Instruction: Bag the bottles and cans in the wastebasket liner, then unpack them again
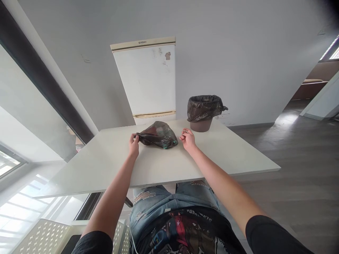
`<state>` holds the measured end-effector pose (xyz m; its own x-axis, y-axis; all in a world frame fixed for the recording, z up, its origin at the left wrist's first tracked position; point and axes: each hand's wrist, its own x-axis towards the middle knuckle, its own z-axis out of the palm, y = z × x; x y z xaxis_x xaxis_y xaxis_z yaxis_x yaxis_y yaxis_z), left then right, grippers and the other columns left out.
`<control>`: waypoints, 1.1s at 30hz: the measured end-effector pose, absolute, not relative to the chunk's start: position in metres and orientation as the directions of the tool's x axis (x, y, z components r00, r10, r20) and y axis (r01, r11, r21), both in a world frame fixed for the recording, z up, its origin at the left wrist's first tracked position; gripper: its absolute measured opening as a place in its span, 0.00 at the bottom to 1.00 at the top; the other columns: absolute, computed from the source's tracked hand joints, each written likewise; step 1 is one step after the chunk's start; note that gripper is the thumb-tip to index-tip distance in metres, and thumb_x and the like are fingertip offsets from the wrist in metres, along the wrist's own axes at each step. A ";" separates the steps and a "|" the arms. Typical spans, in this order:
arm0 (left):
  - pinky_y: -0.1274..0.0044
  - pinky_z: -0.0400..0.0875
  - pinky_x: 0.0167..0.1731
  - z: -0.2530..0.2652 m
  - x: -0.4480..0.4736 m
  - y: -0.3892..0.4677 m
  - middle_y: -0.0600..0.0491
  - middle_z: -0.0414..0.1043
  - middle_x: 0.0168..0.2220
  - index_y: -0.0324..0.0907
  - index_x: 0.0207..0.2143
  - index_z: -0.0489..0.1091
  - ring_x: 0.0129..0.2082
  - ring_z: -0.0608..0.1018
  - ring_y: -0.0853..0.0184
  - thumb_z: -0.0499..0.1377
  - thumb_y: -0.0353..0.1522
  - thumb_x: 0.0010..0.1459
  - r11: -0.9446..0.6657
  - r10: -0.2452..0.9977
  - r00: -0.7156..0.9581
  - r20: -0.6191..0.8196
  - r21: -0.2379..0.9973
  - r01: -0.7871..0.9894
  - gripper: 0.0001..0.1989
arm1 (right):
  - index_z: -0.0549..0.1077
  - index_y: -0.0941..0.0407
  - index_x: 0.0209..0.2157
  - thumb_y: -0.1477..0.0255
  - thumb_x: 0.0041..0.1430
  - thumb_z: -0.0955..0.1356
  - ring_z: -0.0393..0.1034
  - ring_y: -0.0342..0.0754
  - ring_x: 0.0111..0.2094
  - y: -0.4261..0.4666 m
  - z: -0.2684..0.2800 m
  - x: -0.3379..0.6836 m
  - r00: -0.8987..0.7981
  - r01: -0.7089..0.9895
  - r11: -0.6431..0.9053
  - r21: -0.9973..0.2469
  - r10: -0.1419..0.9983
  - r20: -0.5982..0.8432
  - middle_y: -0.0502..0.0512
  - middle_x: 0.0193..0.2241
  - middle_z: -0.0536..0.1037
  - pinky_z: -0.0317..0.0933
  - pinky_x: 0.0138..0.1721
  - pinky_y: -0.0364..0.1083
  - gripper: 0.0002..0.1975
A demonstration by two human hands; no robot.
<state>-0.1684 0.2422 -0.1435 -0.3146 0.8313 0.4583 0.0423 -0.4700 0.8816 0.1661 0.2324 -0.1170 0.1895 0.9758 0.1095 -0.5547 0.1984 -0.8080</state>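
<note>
A filled, see-through black garbage bag (159, 135) lies on its side on the white table (169, 169), with a few green and reddish bits showing through the film. My left hand (134, 145) is closed around its gathered neck at the left end. Just right of the bag, apart from it, is my right hand (188, 139). Its fingers are curled in, and a thin pale bit shows at the fingertips, too small to name. Behind my right hand stands a brown trash can (201, 126), lined with a black garbage bag (202, 109) folded over the rim.
A white refrigerator (148, 81) stands against the grey wall beyond the table's far edge. Below left, close to my body, is a cream perforated plastic basket (43, 236). Dark wooden flooring (259, 197) runs along the right side.
</note>
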 end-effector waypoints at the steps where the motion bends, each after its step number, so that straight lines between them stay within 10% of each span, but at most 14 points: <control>1: 0.75 0.71 0.41 -0.143 -0.169 0.242 0.54 0.66 0.37 0.45 0.37 0.66 0.36 0.70 0.67 0.63 0.48 0.61 -0.459 0.848 -0.299 0.438 0.889 0.002 0.17 | 0.70 0.51 0.37 0.66 0.50 0.73 0.58 0.40 0.20 0.232 -0.117 0.166 0.176 -0.501 0.206 -0.840 0.975 0.133 0.44 0.27 0.69 0.57 0.24 0.43 0.13; 4: 0.73 0.74 0.39 -0.143 -0.166 0.240 0.55 0.67 0.35 0.45 0.37 0.65 0.34 0.71 0.68 0.65 0.49 0.58 -0.412 0.898 -0.213 0.386 0.907 -0.091 0.19 | 0.74 0.52 0.40 0.57 0.56 0.74 0.67 0.44 0.28 0.227 -0.120 0.157 0.040 -0.161 0.364 -0.918 0.931 0.362 0.50 0.35 0.76 0.63 0.29 0.44 0.16; 10: 0.78 0.72 0.34 -0.142 -0.160 0.235 0.55 0.67 0.40 0.46 0.39 0.66 0.34 0.71 0.70 0.72 0.38 0.49 -0.357 0.934 -0.073 0.350 0.922 -0.151 0.20 | 0.80 0.52 0.40 0.66 0.60 0.73 0.75 0.53 0.42 0.222 -0.135 0.134 -0.257 0.360 0.681 -0.638 0.730 0.634 0.56 0.40 0.80 0.67 0.50 0.53 0.07; 19: 0.79 0.65 0.32 -0.132 -0.159 0.224 0.56 0.63 0.36 0.50 0.44 0.70 0.30 0.67 0.70 0.66 0.44 0.60 -0.447 0.860 -0.236 0.453 0.891 0.080 0.14 | 0.71 0.53 0.35 0.62 0.74 0.59 0.67 0.51 0.30 0.225 -0.126 0.155 0.206 0.431 0.566 -0.703 0.697 0.687 0.53 0.29 0.75 0.60 0.36 0.48 0.15; 24: 0.67 0.70 0.55 -0.132 -0.155 0.220 0.49 0.65 0.43 0.45 0.35 0.79 0.49 0.72 0.58 0.70 0.46 0.57 -0.587 0.785 0.049 0.618 0.716 0.378 0.14 | 0.71 0.53 0.38 0.65 0.73 0.58 0.69 0.52 0.37 0.224 -0.124 0.158 0.389 0.443 0.532 -0.722 0.611 0.689 0.57 0.34 0.75 0.62 0.43 0.50 0.14; 33: 0.59 0.63 0.67 -0.145 -0.156 0.235 0.47 0.67 0.49 0.48 0.50 0.82 0.56 0.71 0.55 0.66 0.42 0.60 -0.502 0.835 -0.013 0.550 0.771 0.393 0.17 | 0.74 0.55 0.50 0.71 0.70 0.58 0.68 0.57 0.46 0.222 -0.124 0.160 0.359 0.555 0.472 -0.685 0.607 0.709 0.64 0.46 0.70 0.65 0.51 0.58 0.16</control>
<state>-0.1562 0.2350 -0.1448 -0.0134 0.8350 0.5501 0.3930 -0.5015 0.7707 0.1597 0.2224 -0.1244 0.3591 0.6069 0.7090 0.5554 0.4716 -0.6850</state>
